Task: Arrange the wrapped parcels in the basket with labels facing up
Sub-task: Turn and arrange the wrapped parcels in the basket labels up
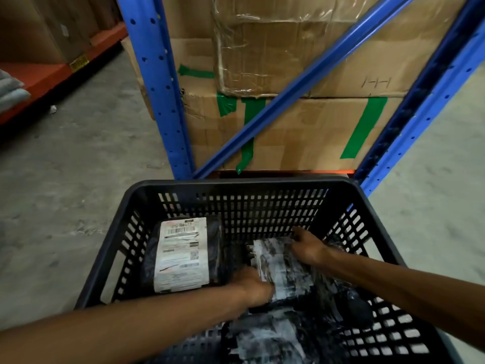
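Observation:
A black slatted basket (236,200) fills the lower half of the head view. At its left lies a black wrapped parcel (183,256) with its white label up. In the middle, a second black parcel (283,266) shows a blurred white label. My left hand (252,285) grips its near end, and my right hand (307,245) holds its far right corner. A third black parcel (265,337), with a smeared white label showing, lies at the near side under my left forearm.
Blue rack uprights (157,88) and a diagonal brace stand right behind the basket, with taped cardboard boxes (288,74) stacked inside. An orange shelf (39,74) with boxes runs along the far left. Grey concrete floor (65,179) lies to the left and right.

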Demonstrator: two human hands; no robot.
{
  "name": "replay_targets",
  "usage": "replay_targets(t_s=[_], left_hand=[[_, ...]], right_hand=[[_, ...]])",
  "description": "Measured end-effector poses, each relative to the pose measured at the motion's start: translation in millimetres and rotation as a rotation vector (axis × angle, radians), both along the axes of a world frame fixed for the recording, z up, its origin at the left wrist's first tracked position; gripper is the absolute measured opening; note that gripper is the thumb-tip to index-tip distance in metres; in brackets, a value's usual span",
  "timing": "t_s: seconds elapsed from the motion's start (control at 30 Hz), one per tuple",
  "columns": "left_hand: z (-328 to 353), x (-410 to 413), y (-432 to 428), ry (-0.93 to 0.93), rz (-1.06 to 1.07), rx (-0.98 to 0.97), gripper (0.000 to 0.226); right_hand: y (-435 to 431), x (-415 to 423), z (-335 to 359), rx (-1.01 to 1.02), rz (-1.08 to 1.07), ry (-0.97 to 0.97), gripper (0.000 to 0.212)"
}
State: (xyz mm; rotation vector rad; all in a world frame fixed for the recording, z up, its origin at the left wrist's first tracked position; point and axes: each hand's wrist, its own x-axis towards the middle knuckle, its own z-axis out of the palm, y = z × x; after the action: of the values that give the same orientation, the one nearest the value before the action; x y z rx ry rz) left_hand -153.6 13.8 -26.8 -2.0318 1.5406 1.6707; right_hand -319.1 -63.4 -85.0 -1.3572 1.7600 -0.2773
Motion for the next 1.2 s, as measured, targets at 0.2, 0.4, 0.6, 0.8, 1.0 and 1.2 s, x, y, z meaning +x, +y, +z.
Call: replay_targets(t_s=[0.2,0.4,0.6,0.8,1.0,1.2], left_hand=[[-49,-34,5,-0.21,0.222,0.054,0.056],[-56,-45,-1,-0.117,0.367,0.003,0.053],[-20,-23,21,-0.084,0.314,-0.145,0.058],[26,-2,29,0.018,-0.035,-0.785,0.081],[60,27,-12,-0.091,-0.105,-1.007,0.074],[68,18,-45,0.03,0.264,-0.868,0.065]], right_hand=[[-14,11,-12,0.176,0.073,0.183,0.062],[-20,10,-20,0.281,0.216,0.312,0.052],[-19,1,-10,0.288,0.016,-0.106,0.042],[0,-11,18,0.37,0.136,-0.238,0.024],[12,-39,81,0.513,0.113,-0.383,0.045],[10,-42,109,0.601,-0.078,-0.685,0.065]])
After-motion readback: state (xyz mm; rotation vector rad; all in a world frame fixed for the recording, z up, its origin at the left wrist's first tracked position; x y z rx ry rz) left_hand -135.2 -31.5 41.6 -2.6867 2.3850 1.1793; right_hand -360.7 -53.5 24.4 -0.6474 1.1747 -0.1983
